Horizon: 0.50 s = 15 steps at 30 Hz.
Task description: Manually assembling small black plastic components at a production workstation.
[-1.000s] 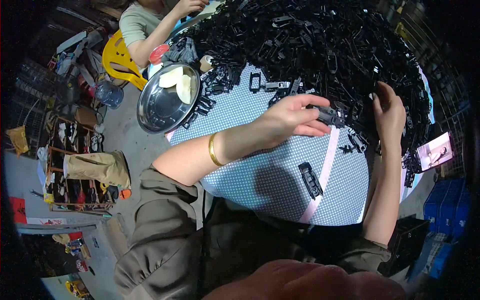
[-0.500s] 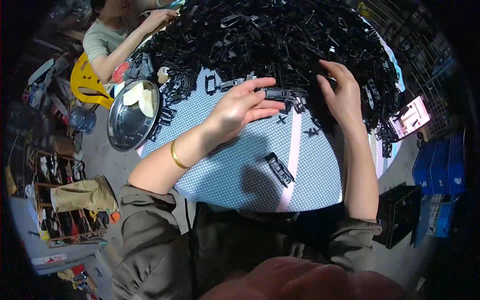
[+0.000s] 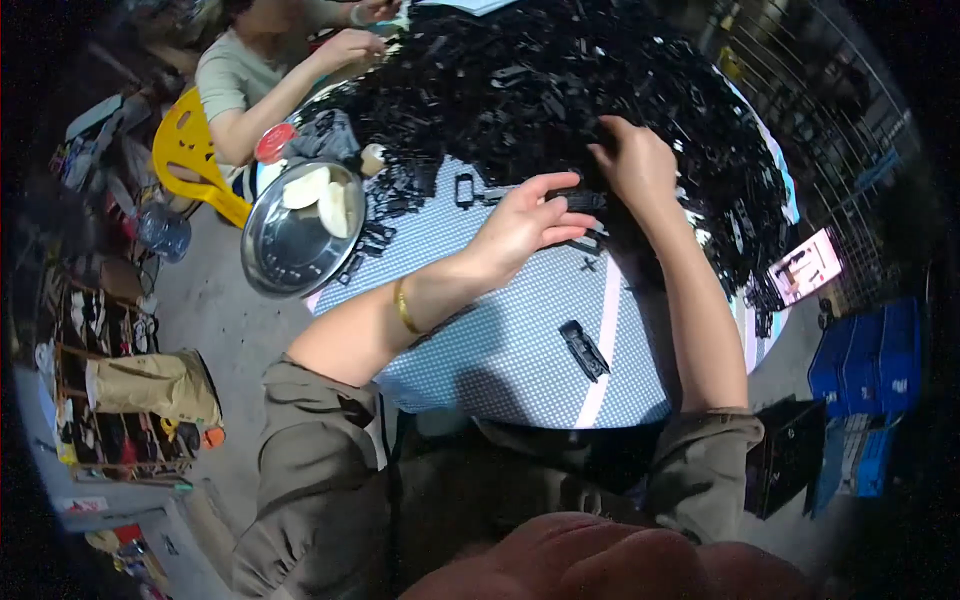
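Black plastic parts (image 3: 520,90) form a wide, dark heap over the far side of a round table (image 3: 470,330) with a dotted blue-grey cover. My left hand (image 3: 520,232) is at the heap's near edge, fingers stretched and apart. A dark elongated part (image 3: 582,201) shows between its fingers; I see no firm grip on it. Just right of it, my right hand (image 3: 640,165) reaches over the heap, with a gap between its curved fingers and thumb. Nothing shows in that gap. One longish black part (image 3: 583,350) lies by itself nearer me, beside a pink stripe.
At the left edge stands a steel bowl (image 3: 262,262) with pale pieces in it, near a red lid (image 3: 275,143). Another person (image 3: 245,90) works at the far left, by a yellow chair (image 3: 185,150). A phone (image 3: 806,268) leans at the right edge; blue crates (image 3: 868,355) stand beyond.
The whole view has shifted, moving the table slightly right and down. My right hand has moved left, closer to my left hand. My left hand keeps its spread shape.
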Each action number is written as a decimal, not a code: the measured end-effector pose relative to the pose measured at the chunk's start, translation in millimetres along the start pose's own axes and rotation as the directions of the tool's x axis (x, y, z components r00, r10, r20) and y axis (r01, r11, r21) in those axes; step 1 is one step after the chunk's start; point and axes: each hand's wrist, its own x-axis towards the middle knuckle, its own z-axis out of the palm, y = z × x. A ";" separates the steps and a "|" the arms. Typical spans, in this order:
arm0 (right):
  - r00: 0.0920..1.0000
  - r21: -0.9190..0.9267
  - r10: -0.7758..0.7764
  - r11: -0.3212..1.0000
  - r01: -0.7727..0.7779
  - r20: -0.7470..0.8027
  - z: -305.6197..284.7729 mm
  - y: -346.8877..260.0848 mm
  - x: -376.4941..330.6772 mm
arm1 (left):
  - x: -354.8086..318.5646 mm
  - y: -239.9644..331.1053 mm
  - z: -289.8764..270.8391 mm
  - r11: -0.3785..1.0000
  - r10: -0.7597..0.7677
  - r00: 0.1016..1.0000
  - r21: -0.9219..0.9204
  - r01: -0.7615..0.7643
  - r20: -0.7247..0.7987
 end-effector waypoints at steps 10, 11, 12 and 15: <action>0.994 0.622 -0.093 0.776 0.104 -0.051 -48.3 -20.8 -36.4 | 3.8 15.0 -10.7 0.967 0.079 0.997 -0.241 -0.082 -0.023; 0.981 0.561 -0.172 0.805 0.194 -0.092 -51.2 -26.5 -39.8 | 5.0 13.2 -14.3 0.968 0.079 0.997 -0.238 -0.078 -0.005; 0.959 0.491 -0.253 0.823 0.284 -0.131 -54.2 -30.9 -41.8 | 7.0 12.8 -16.1 0.969 0.081 0.997 -0.234 -0.074 0.018; 0.939 0.446 -0.289 0.826 0.344 -0.189 -48.7 -31.6 -45.8 | 7.5 12.3 -15.2 0.979 0.050 0.998 -0.201 -0.043 0.032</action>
